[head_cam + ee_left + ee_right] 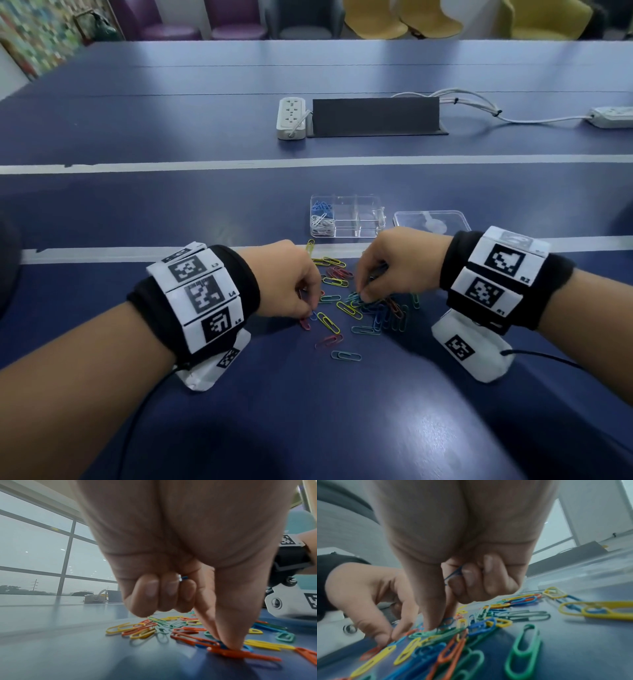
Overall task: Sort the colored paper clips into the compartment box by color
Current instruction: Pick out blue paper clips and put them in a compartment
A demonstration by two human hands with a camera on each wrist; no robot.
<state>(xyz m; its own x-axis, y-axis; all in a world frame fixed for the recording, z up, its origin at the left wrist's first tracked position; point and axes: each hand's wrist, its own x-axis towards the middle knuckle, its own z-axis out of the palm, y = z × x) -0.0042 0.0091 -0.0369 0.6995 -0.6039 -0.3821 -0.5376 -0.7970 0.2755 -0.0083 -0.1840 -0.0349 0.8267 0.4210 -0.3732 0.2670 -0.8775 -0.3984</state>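
The box sits on the counter just beyond the clips, likely so each drop is a short reach. Its left cells already hold blue and white clips; the other cells look bare. The lid lies just right of the box, out of the way.

The left hand pinches a blue clip at the pile's left edge, with other fingers curled over another blue one. The right hand digs thumb and forefinger into the pile's middle, stashing blue clips in its curled fingers, probably to carry several per trip.
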